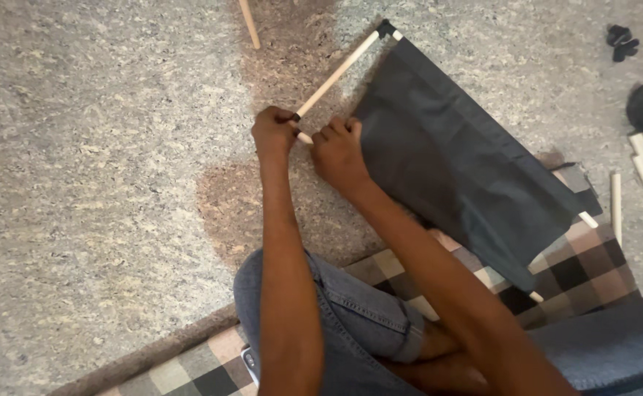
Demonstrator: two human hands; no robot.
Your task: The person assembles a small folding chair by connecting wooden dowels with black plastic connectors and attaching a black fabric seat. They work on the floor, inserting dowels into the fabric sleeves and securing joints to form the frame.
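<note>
Left hand (274,132) closed around a wooden dowel (336,73) — right hand (338,150) pinching the dark fabric panel (457,158) just beside it, on the carpet (101,183).

Lighting: soft, even, fairly bright overhead; faint shadows on carpet (101,183). Focus: mild softness throughout, no glare.

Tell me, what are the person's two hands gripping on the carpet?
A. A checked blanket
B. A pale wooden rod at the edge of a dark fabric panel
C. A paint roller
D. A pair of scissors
B: the left hand and right hand close on the wooden rod beside the dark fabric panel.
</note>
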